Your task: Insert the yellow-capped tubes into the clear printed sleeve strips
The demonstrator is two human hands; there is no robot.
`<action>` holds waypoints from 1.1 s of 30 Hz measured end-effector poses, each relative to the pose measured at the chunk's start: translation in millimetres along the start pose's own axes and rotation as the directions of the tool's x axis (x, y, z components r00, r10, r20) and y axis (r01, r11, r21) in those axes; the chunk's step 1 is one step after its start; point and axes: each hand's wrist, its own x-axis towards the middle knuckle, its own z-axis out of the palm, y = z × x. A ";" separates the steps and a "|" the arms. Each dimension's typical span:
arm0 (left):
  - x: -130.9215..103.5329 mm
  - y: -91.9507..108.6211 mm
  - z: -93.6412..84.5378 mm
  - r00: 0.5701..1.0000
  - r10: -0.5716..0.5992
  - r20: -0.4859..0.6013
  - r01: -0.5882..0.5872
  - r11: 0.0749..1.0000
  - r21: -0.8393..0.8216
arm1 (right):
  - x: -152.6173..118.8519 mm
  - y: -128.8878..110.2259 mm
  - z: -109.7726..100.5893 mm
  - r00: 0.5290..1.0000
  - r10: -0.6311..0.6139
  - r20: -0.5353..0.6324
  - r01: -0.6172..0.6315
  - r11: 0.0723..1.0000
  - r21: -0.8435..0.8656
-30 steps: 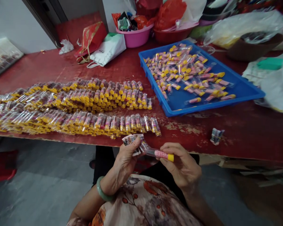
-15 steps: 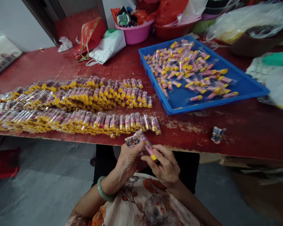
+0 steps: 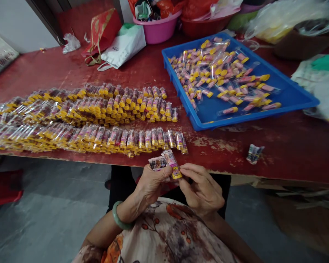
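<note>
My left hand (image 3: 153,179), below the table's front edge, is closed on a clear tube with a yellow cap (image 3: 172,164) and on printed labels (image 3: 157,163) beside it. The fingertips of my right hand (image 3: 201,186) touch the tube near its yellow end, thumb and fingers bent close together; whether they pinch anything else is hidden. Rows of stacked tubes with yellow ends (image 3: 98,107) lie on the left of the red table (image 3: 222,146). More tubes (image 3: 216,69) with pink contents are heaped loosely in a blue tray (image 3: 296,102).
A small bundle of labels (image 3: 254,153) lies at the right front of the table. Behind are a white bag (image 3: 124,45), a red bag (image 3: 105,31), a pink basin (image 3: 157,27) and plastic bags (image 3: 293,22). A red stool (image 3: 5,188) stands at lower left.
My right hand has shifted right and turned, its fingers now at the tube's end. The tube is more upright in my left hand. The view has moved slightly.
</note>
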 end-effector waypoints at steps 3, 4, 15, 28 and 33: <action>-1.1 -0.8 1.7 1.000 0.009 -0.002 -0.009 1.000 -0.006 | 2.7 -3.9 0.7 0.999 0.003 -0.032 -0.003 1.000 0.002; -1.5 -0.7 2.4 1.000 0.012 -0.004 -0.012 1.000 -0.003 | 3.5 -5.0 1.0 0.999 0.003 -0.040 -0.003 1.000 -0.003; -3.4 -1.7 3.9 1.000 0.009 0.000 -0.009 1.000 0.028 | 5.6 -8.3 4.8 0.997 -0.018 -0.078 0.017 1.000 -0.011; 3.6 -2.4 -0.4 0.999 0.036 -0.032 -0.037 0.999 -0.005 | -8.9 12.9 6.9 0.990 -0.140 0.010 0.139 0.976 -0.169; 5.7 -1.4 -4.2 0.995 0.075 -0.059 -0.075 0.997 0.003 | -4.7 15.8 8.2 0.969 -0.236 0.067 0.246 0.934 -0.259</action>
